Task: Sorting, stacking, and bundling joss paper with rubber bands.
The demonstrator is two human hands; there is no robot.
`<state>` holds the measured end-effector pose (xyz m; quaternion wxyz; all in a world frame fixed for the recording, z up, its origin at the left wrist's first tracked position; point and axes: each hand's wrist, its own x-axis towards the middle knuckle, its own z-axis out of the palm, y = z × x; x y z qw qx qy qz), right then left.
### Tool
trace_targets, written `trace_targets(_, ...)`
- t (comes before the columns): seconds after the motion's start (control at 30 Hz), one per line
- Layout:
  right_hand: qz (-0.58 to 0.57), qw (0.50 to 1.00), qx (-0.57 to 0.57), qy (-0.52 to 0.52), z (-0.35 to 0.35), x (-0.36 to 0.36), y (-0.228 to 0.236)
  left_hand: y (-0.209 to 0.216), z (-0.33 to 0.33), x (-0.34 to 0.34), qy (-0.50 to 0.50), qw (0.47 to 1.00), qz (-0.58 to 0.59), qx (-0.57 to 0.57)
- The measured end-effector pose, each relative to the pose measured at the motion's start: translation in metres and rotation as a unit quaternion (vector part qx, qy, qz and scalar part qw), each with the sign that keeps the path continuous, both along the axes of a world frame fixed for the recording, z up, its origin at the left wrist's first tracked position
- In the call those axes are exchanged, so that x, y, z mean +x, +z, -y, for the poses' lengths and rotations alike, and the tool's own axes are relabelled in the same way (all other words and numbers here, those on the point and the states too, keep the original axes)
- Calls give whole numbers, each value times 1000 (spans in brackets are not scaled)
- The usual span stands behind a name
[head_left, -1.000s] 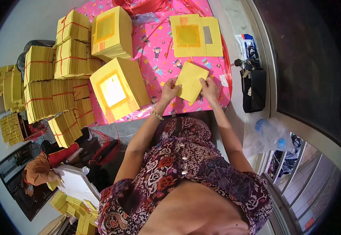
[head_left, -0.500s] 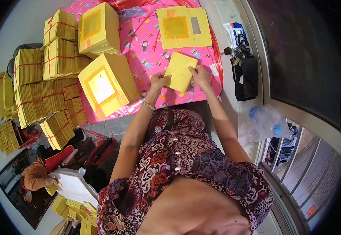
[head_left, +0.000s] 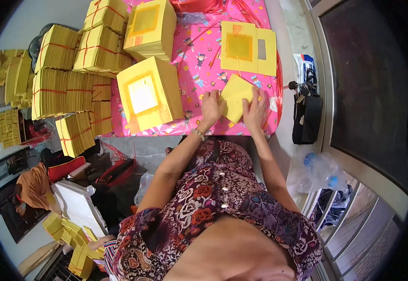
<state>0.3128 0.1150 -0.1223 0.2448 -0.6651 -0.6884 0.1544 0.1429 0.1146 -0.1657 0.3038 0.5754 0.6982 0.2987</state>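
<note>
A folded yellow paper piece (head_left: 235, 99), like a small envelope, lies on the pink patterned tablecloth at the near edge of the table. Beside its left edge rests my left hand (head_left: 212, 110), fingers apart and pointing away from me, thumb against the paper. My right hand (head_left: 255, 112) lies over its right edge, thumb on the paper and fingers spread; they hide the right corner. Just beyond are flat yellow sheets (head_left: 240, 64) with an orange-bordered square and a grey patch. A thin stick-like piece lies between these sheets and the folded paper.
To the left stand two tall stacks of yellow paper (head_left: 170, 91) (head_left: 163, 35) with square prints. Farther left are several bundles (head_left: 51, 92) tied with red string. A black case (head_left: 308, 119) sits on the ledge at right, above a clear plastic bag (head_left: 323, 173). Red plastic strips (head_left: 199, 5) lie at the back.
My fingers, which pinched the folded paper at both sides, have spread and now rest along its edges. The view has shifted, so the table appears farther right and lower.
</note>
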Motion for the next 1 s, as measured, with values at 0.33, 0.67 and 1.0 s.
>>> trace_targets(0.33,19,997,-23,67,22,-5,-38,-20,-5,-5,-77,980,161,-84)
trace_targets(0.67,-49,992,-26,110,16,15,-28,-44,10,14,-2,961,259,-95)
trace_targets(1.0,34,992,-6,124,6,12,3,-58,18,20,44,945,313,-81)
